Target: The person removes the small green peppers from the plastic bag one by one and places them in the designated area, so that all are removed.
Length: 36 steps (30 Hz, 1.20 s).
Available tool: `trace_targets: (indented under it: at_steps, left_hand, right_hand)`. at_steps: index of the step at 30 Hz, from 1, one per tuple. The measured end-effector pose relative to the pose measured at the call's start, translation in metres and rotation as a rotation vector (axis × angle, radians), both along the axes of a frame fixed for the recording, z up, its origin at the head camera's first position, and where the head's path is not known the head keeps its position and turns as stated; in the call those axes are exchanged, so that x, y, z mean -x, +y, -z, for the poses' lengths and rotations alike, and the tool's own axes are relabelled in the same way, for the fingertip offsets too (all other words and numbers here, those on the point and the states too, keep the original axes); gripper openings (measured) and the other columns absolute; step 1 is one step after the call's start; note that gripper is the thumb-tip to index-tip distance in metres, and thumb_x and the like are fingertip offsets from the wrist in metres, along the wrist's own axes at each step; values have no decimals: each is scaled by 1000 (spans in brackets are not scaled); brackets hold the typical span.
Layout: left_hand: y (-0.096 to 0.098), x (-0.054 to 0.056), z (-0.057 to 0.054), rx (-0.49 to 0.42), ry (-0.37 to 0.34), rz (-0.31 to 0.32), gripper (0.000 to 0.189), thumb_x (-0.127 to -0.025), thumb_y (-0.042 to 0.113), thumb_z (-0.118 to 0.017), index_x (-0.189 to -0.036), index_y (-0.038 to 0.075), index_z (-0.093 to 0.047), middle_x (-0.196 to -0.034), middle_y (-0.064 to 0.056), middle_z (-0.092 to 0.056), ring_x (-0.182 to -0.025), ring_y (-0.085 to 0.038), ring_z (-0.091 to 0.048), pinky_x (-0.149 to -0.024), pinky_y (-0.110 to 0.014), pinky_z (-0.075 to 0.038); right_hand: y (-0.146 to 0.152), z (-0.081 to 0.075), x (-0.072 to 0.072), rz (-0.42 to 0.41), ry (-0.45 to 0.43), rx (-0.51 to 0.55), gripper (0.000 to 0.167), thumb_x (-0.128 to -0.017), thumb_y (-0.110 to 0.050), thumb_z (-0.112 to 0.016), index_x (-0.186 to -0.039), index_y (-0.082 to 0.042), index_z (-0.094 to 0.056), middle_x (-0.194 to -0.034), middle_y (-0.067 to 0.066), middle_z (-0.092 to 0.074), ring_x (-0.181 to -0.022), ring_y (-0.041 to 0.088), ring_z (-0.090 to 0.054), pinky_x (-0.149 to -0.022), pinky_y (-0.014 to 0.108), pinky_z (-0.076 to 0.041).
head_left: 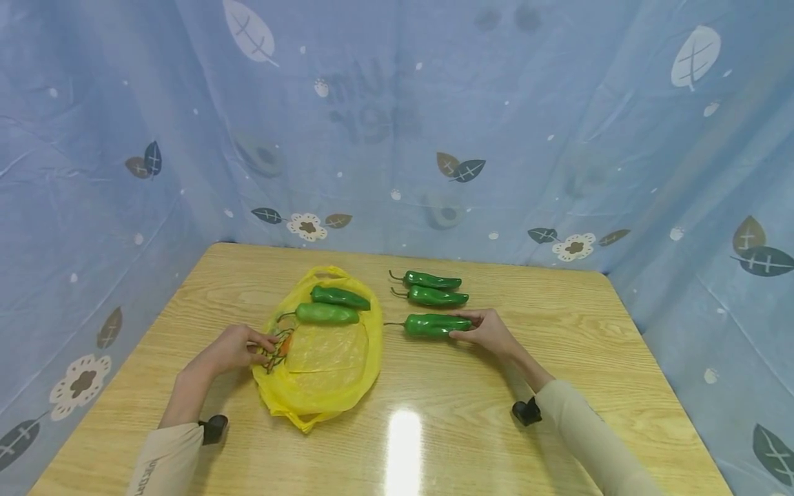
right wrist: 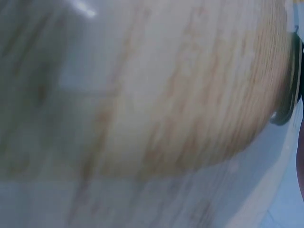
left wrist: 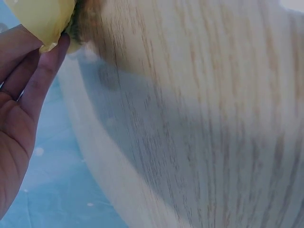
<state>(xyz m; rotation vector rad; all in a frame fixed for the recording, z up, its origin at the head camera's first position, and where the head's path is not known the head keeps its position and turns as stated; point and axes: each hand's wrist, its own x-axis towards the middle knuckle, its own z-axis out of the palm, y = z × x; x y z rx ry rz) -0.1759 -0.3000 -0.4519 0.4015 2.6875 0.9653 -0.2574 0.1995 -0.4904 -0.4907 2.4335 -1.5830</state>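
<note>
A yellow plastic bag (head_left: pixel 372 344) lies spread on the table, with a dark green pepper (head_left: pixel 341 297) and a lighter green pepper (head_left: pixel 327 314) on its upper part. My left hand (head_left: pixel 231 350) pinches the bag's left edge, beside a patch of dark, stringy shapes with some orange. In the left wrist view, yellow plastic (left wrist: pixel 42 19) covers part of the fingertips. To the right of the bag, my right hand (head_left: pixel 486 333) grips the tip end of a green pepper (head_left: pixel 428 325), its stem pointing left. Only a sliver of that hand shows in the right wrist view.
Two more green peppers, an upper one (head_left: pixel 432 280) and a lower one (head_left: pixel 437 297), lie side by side behind the gripped pepper. The wooden table (head_left: pixel 471 434) is bounded at the back and sides by a blue patterned curtain (head_left: pixel 397 124).
</note>
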Motion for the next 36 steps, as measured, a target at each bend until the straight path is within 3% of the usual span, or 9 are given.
trace_targets:
  at_steps: [3, 8, 11, 14, 20, 26, 30, 34, 36]
  left_hand:
    - [-1, 0, 1, -6, 3, 11, 17, -80, -2, -74, -96, 0, -75, -120, -22, -63, -104, -41, -62, -80, -38, -57]
    - [-1, 0, 1, -15, 1, 17, 17, -80, -3, -73, -97, -1, -75, -120, -23, -63, -104, -41, -62, -79, -37, -57]
    - [0, 0, 0, -19, -1, 10, 17, -80, -3, -73, -97, -1, -75, -120, -23, -63, -106, -42, -61, -80, -37, -57]
    - [1, 0, -1, -21, 0, 3, 17, -80, -3, -73, -97, -1, -75, -120, -22, -63, -108, -43, -60, -82, -40, -56]
    - [2, -2, -1, -32, 0, 2, 17, -80, -3, -73, -97, -1, -75, -120, -22, -63, -110, -44, -58, -84, -42, -55]
    - [3, -2, -1, -16, 16, -3, 16, -79, -4, -73, -95, -1, -75, -118, -22, -64, -107, -43, -60, -84, -42, -55]
    - [3, -3, -1, -1, 17, -4, 15, -79, -4, -73, -94, -1, -75, -117, -21, -65, -106, -43, -61, -84, -42, -55]
    - [3, -2, -1, 4, 14, -10, 16, -80, -5, -73, -95, -1, -75, -118, -21, -65, -106, -42, -61, -85, -43, -55]
    - [3, -2, 0, 6, 18, -11, 16, -80, -6, -72, -95, -1, -75, -117, -21, -65, -106, -42, -61, -85, -43, -54]
  right_hand:
    - [0, 1, 3, 16, -9, -16, 46, -77, -19, -82, -120, -8, -68, -78, 4, -55, -45, 5, -22, -44, 17, -25]
    - [2, 4, 10, 27, 14, -42, 47, -77, -20, -82, -120, -8, -68, -98, 9, -63, -44, 4, -21, -43, 16, -25]
    - [4, 5, 16, 24, 29, -62, 48, -77, -20, -82, -121, -7, -68, -77, 5, -55, -44, 3, -22, -43, 16, -26]
    - [6, 5, 22, 17, 37, -89, 48, -78, -21, -81, -123, -7, -67, -70, 4, -46, -44, 2, -22, -44, 16, -28]
    - [11, 9, 30, -32, 28, -71, 47, -81, -13, -78, -125, -1, -63, -101, 12, -64, -44, 0, -21, -46, 17, -30]
    - [14, 6, 31, -86, -15, -66, 47, -84, -12, -76, -127, 1, -61, -56, -5, -35, -44, 2, -24, -47, 16, -31]
    - [13, 2, 32, -110, -22, -92, 48, -83, -16, -76, -127, -3, -62, -59, -5, -36, -48, 2, -29, -49, 16, -32]
    - [14, -2, 35, -143, -21, -68, 50, -83, -15, -76, -129, -1, -60, -80, -4, -56, -57, 4, -41, -54, 18, -38]
    - [14, -4, 36, -152, -23, -71, 51, -84, -15, -76, -129, 0, -59, -76, -6, -54, -56, 4, -41, -53, 18, -37]
